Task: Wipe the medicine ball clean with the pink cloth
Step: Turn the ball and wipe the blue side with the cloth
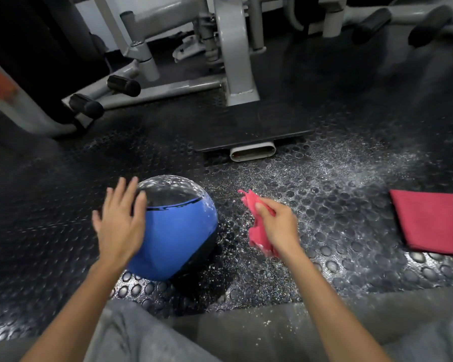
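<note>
A blue and black medicine ball (178, 231) rests on the studded rubber floor in front of my knees. White powder speckles its black top. My left hand (119, 220) lies flat against the ball's left side with fingers spread. To the right of the ball, clear of it, my right hand (279, 227) grips a crumpled pink cloth (256, 226). The cloth hangs above the floor and does not touch the ball.
A folded dark red towel (432, 222) lies on the floor at the right. White powder (351, 168) is scattered over the mat around the ball. A grey gym machine frame (236, 61) with a black footplate (251, 131) stands just behind. My grey trouser legs fill the bottom.
</note>
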Tool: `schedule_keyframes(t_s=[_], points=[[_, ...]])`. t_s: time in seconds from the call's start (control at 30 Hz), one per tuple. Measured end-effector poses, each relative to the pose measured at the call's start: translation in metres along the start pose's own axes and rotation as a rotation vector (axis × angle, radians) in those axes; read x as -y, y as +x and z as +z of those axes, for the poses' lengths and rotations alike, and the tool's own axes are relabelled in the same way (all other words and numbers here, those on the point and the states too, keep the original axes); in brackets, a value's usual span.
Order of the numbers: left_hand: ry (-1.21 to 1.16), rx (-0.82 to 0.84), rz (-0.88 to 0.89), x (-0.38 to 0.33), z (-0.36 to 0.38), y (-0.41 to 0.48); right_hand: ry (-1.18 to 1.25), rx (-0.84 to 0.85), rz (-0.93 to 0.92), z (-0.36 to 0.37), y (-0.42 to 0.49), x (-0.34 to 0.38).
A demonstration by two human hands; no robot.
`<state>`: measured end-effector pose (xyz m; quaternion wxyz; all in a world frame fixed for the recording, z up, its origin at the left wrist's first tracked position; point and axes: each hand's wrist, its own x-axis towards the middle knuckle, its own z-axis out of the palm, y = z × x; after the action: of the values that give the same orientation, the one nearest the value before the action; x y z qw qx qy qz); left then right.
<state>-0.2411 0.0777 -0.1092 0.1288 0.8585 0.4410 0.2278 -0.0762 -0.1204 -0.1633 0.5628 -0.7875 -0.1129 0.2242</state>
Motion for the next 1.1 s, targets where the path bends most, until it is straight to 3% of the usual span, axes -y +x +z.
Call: schedule_keyframes(t_s=[0.17, 0.3, 0.37, 0.47, 0.5, 0.57, 0.67, 0.73, 0.8, 0.9, 0.93, 1.0, 1.1], points=[[-0.190, -0.053, -0.104, 0.010, 0.007, 0.013, -0.025, 0.003, -0.291, 0.062, -0.013, 0.039], [-0.272, -0.036, -0.163, 0.028, 0.001, 0.025, -0.055, 0.071, -0.554, 0.134, -0.017, 0.031], [-0.285, -0.047, -0.184, 0.029, 0.000, 0.028, 0.030, 0.018, -0.403, 0.146, 0.002, 0.030], [-0.258, -0.046, -0.222, 0.024, 0.001, 0.034, 0.186, 0.086, 0.048, 0.143, 0.042, 0.035], [-0.235, -0.038, -0.224, 0.020, 0.003, 0.035, 0.196, 0.096, 0.077, 0.141, 0.046, 0.035], [-0.193, -0.029, -0.210, 0.013, 0.007, 0.037, 0.130, 0.024, -0.115, 0.140, 0.029, 0.037], [-0.170, -0.026, -0.165, 0.007, 0.010, 0.041, 0.035, -0.106, -0.591, 0.140, -0.016, 0.035], [-0.177, -0.015, -0.150, 0.008, 0.010, 0.040, 0.034, -0.089, -0.679, 0.140, -0.010, 0.028], [-0.188, -0.020, -0.158, 0.010, 0.009, 0.037, 0.173, -0.046, -0.436, 0.136, 0.015, 0.025], [-0.198, -0.020, -0.198, 0.010, 0.006, 0.033, 0.363, 0.149, 0.183, 0.120, 0.045, 0.028], [-0.193, -0.018, -0.206, 0.009, 0.005, 0.033, 0.344, 0.185, 0.249, 0.118, 0.049, 0.031], [-0.183, -0.017, -0.222, 0.006, 0.005, 0.035, 0.222, 0.131, 0.107, 0.119, 0.043, 0.035], [-0.183, -0.018, -0.232, 0.006, 0.005, 0.037, 0.094, -0.040, -0.322, 0.130, 0.003, 0.034]])
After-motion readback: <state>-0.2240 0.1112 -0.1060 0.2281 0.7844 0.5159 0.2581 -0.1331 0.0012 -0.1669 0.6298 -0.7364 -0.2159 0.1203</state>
